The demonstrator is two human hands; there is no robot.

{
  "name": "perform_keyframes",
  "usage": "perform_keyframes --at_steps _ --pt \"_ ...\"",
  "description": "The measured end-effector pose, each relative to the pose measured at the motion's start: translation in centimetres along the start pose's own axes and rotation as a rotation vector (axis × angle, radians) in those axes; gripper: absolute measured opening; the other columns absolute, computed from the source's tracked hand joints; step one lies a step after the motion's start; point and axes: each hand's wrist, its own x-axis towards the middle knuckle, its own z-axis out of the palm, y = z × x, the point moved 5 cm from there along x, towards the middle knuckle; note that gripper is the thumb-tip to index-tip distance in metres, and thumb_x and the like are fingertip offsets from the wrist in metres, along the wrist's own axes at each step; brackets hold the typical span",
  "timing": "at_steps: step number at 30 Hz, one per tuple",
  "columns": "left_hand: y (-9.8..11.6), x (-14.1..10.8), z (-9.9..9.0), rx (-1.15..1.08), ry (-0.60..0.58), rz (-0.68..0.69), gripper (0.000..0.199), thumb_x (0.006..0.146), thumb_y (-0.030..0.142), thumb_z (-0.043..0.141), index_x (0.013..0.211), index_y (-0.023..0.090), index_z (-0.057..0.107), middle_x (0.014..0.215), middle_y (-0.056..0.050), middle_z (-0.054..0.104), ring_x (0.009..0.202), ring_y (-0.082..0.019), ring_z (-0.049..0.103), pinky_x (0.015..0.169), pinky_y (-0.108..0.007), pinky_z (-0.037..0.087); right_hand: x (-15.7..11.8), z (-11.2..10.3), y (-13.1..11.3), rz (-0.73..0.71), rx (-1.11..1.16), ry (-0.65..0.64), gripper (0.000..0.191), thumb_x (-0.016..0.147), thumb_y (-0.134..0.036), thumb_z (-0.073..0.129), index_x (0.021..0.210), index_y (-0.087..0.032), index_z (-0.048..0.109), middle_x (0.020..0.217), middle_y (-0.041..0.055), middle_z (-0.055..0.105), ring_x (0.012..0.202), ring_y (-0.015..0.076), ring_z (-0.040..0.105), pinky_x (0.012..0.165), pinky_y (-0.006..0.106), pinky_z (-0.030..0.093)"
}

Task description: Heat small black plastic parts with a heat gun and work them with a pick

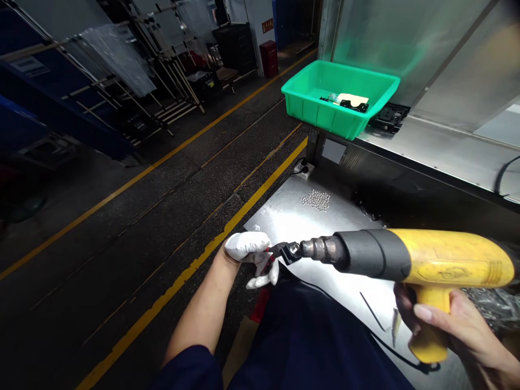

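Note:
My left hand (247,246), in a white glove, is closed around red-handled pliers (265,263). The pliers' dark jaws hold a small black part (291,255), which has a shiny metal piece (294,248) on it. Bare and wrapped round the grip, my right hand (467,319) holds a yellow and black heat gun (450,257) level. Its metal nozzle (323,249) points left, right up against the black part; whether they touch I cannot tell. Both are above the metal bench.
On the metal bench (280,216) lies a cluster of small shiny balls or nuts (316,200). A black rod (371,311) and a knife-like tool (395,326) lie beneath the heat gun. A green bin (337,125) with parts stands on the shelf. A black cord (400,355) crosses the bench.

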Motion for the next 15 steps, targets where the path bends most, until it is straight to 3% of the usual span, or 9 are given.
perform_keyframes --at_steps 15 --pt "-0.04 0.01 -0.05 -0.011 -0.007 -0.023 0.078 0.094 0.07 0.048 0.092 -0.002 0.079 0.057 -0.018 0.066 0.043 -0.023 0.063 0.042 -0.029 0.051 -0.01 -0.21 0.03 0.006 0.012 -0.013 0.036 0.062 -0.049 0.089 0.078 -0.02 0.075 0.075 0.0055 0.067 0.052 0.019 0.056 0.044 0.033 0.048"
